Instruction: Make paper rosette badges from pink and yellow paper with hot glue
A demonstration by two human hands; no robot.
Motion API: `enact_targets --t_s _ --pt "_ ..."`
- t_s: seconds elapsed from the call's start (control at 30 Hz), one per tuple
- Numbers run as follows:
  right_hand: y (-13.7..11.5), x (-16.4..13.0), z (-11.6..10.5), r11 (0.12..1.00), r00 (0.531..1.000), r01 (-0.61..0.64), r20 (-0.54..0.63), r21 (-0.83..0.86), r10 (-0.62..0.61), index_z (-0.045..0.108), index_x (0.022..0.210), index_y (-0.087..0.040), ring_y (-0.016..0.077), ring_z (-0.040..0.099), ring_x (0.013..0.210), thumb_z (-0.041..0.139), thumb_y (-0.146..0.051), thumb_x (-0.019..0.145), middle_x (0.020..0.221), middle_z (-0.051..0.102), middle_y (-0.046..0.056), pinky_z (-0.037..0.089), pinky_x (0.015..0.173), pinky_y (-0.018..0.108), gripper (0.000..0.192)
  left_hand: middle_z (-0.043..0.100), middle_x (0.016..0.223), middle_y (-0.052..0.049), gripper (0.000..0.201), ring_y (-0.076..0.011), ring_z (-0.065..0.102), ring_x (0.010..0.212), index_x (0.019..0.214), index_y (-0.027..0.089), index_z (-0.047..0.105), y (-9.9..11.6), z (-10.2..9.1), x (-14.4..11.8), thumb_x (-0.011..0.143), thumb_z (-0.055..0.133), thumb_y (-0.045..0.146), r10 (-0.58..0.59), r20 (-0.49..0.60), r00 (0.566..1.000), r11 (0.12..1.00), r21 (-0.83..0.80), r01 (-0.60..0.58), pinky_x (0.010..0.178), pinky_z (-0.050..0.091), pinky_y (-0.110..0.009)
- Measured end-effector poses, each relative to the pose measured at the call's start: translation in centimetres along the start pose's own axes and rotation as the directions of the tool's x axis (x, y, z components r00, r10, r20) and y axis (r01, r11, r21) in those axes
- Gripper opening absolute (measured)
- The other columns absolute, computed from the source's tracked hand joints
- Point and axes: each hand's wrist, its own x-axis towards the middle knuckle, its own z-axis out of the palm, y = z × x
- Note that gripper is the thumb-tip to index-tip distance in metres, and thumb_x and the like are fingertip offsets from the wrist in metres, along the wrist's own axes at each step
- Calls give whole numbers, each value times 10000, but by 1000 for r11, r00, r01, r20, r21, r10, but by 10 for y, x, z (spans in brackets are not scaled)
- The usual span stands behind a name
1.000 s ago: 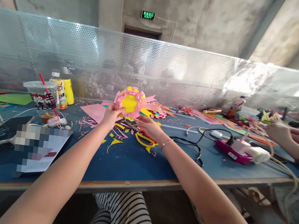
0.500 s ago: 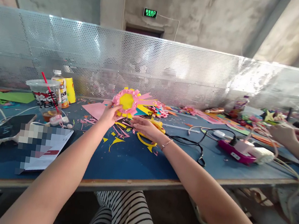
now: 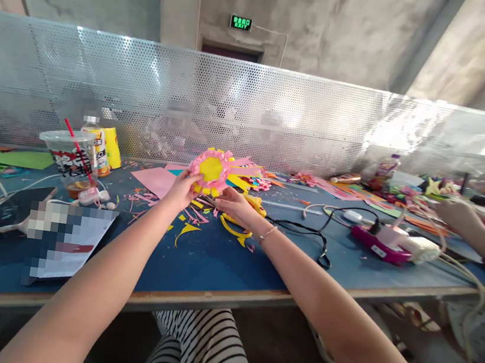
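Note:
My left hand [image 3: 181, 189] holds up a pink and yellow paper flower [image 3: 211, 169] by its lower left edge, above the blue table [image 3: 214, 261]. The flower has a yellow centre ringed by pink petals. My right hand [image 3: 233, 203] touches the flower's lower right edge with its fingertips, a bracelet on the wrist. Yellow and pink paper scraps [image 3: 187, 222] lie on the table beneath both hands, beside yellow-handled scissors [image 3: 236, 229].
A plastic cup with a red straw [image 3: 69, 160] and a bottle [image 3: 97, 147] stand at the left, near a phone [image 3: 6, 210] and a printed sheet [image 3: 67, 242]. A pink power device [image 3: 379, 246] with cables lies at the right. Another person's hands [image 3: 461, 216] work far right. A perforated metal screen [image 3: 252, 111] backs the table.
The flower has shifted slightly and turned in my hands. My right hand has moved from the table up to the flower's lower edge.

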Motion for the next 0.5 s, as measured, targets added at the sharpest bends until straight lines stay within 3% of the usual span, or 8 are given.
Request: enact_targets --t_s 0.1,0.27,0.4,0.5 --pt "-2 -2 4 1000 999 20 38 7 -20 631 975 -228 117 616 847 786 -242 597 980 652 12 501 747 218 408 648 720 31 379 -111 628 616 816 195 522 -4 0 0 507 739 168 6 -20 1000 1000 14 -6 519 472 -197" --pt "-1 -2 4 996 999 38 36 -83 -35 639 946 -193 131 614 770 791 -265 593 921 681 21 494 659 231 390 636 698 23 367 -118 627 598 823 187 528 -10 3 -1 519 731 151 -27 -37 999 999 22 28 494 459 -196" --pt "0 0 4 993 999 26 36 -119 -22 643 933 -198 140 624 806 786 -282 600 957 677 23 505 667 230 372 609 657 14 336 -118 606 535 795 177 506 -12 4 0 563 747 190 -102 -142 985 990 79 114 460 450 -205" --pt "-1 -1 5 992 999 0 39 -127 4 653 901 -195 123 624 777 779 -283 615 925 676 19 507 659 215 324 582 685 14 403 -118 593 525 867 185 483 -12 2 2 589 770 237 -50 -269 962 976 191 104 461 459 -222"
